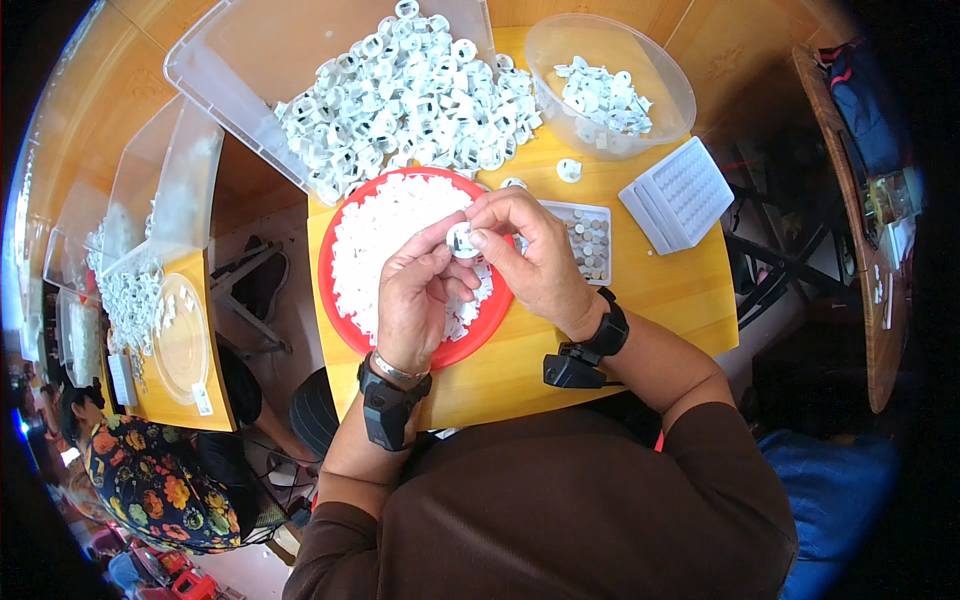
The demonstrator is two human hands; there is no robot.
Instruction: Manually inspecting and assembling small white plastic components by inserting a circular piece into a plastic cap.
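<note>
A small round white plastic part [461, 240] is held between both hands, above the right side of a round red tray [327, 290]. My left hand [418, 290] pinches it from the left, with the other fingers curled below. From the right, the thumb and forefinger of my right hand [535, 255] grip the same part. Small white plastic pieces [375, 235] are heaped in the red tray. Just beyond my right hand lies a shallow clear tray of small round silvery discs [590, 240], partly covered by the hand.
At the back, a big clear bin [235, 85] lies tipped, with white round parts [410, 90] spilling onto the wooden table [660, 300]. A clear tub [680, 95] holds more parts. White slotted trays [685, 195] stand stacked at right. A person in a flowered top [160, 485] sits at left.
</note>
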